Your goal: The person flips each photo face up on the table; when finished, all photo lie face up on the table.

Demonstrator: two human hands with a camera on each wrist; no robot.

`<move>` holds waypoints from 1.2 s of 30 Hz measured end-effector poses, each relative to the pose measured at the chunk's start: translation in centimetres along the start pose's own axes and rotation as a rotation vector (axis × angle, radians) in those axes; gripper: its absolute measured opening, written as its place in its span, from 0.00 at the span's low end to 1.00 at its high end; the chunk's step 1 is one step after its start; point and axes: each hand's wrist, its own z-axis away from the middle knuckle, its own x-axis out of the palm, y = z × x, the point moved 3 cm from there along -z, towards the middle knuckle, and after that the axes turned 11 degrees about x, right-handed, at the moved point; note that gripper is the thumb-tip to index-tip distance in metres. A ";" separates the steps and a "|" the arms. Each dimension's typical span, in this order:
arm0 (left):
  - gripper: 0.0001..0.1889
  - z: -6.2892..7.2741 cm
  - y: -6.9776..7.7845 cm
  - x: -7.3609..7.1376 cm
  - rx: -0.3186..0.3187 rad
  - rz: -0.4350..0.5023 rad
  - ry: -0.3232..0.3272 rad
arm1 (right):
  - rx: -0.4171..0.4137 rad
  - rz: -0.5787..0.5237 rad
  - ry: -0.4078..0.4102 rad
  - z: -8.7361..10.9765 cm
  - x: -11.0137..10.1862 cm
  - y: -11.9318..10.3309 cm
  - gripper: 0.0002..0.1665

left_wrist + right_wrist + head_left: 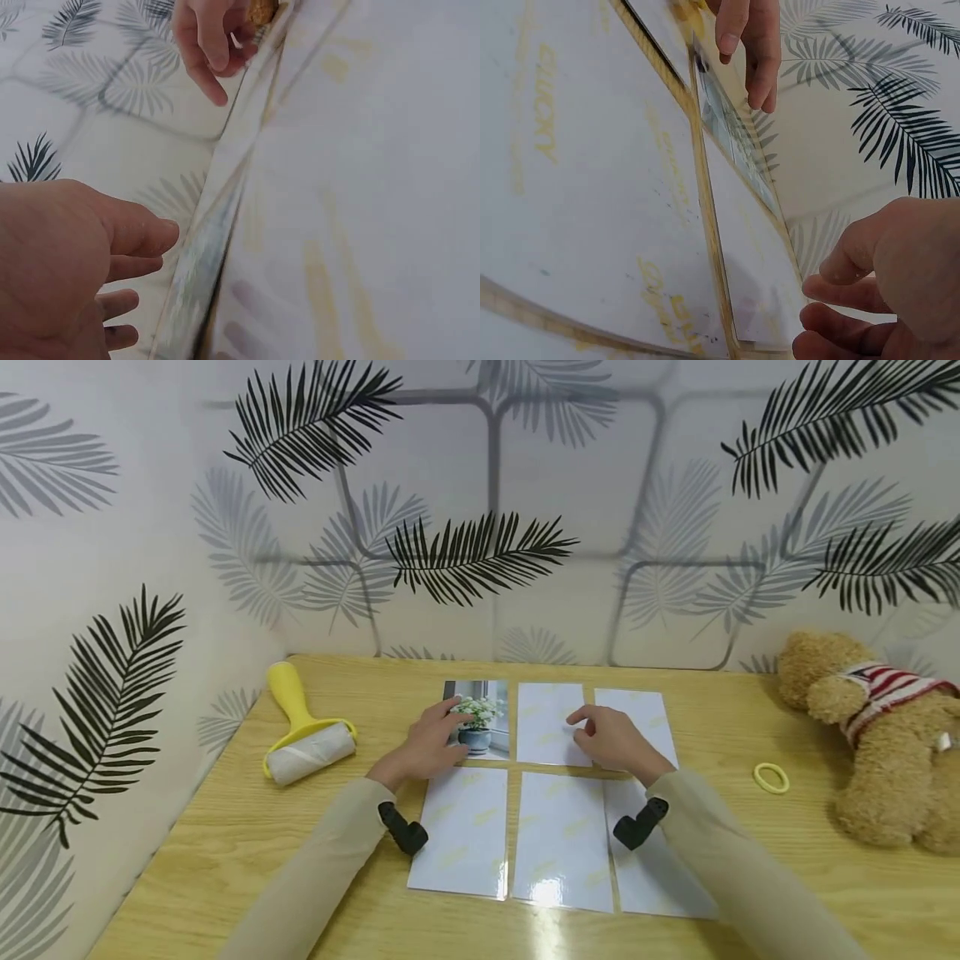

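Note:
A glossy photo (491,739) of a potted plant with white flowers lies face up at the back left of two rows of sheets. My left hand (433,741) is at its left side, fingers spread over the picture; whether they touch it, I cannot tell. Beside it lies a white-backed sheet (543,727) with faint yellow print. My right hand (611,739) is over the right edge of that sheet, fingers loosely bent and nothing between them. In the right wrist view the thumb and fingers of the right hand (900,277) stand apart.
Several more white-backed sheets (461,835) lie in the rows on the wooden table (225,852). A yellow-handled lint roller (307,747) lies at the left. To the right are a yellow ring (771,768) and a teddy bear (885,768). A leaf-patterned wall (480,627) stands behind.

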 end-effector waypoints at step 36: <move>0.22 -5.2 3.9 4.4 0.047 -0.227 -0.129 | 0.067 -0.302 -0.122 0.5 -0.8 2.9 0.25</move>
